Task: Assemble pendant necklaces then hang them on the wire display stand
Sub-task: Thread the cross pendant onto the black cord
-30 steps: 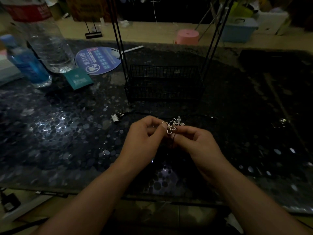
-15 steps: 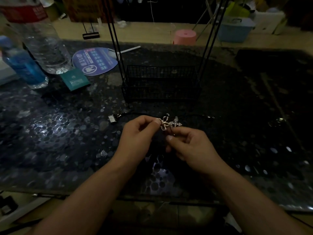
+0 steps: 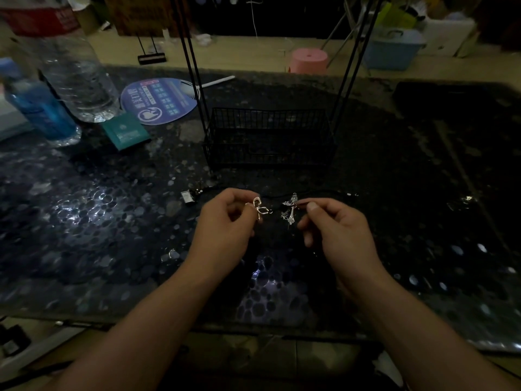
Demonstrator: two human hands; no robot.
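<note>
My left hand (image 3: 222, 230) pinches a rose-gold bow-shaped pendant (image 3: 258, 208) just above the dark glass table. My right hand (image 3: 337, 232) pinches a thin black cord (image 3: 300, 205), and silver charm pendants (image 3: 290, 210) hang from the cord close to its fingertips. A small gap separates the two pendants. More black cord (image 3: 324, 193) lies on the table behind my hands, with a small silver clasp (image 3: 186, 197) at its left end. The black wire display stand (image 3: 267, 136), with a basket base and tall thin legs, stands directly behind my hands.
At the back left stand a large clear water bottle (image 3: 76, 80) and a blue bottle (image 3: 42, 114), with a teal packet (image 3: 125, 131) and a round blue paper fan (image 3: 159, 100) beside them. A pink stool (image 3: 308, 60) and a blue bin (image 3: 392, 50) sit on the floor beyond the table.
My hands have drawn apart: the right hand moved right with the cord and silver charms, so the bow pendant in the left hand now stands separate from them.
</note>
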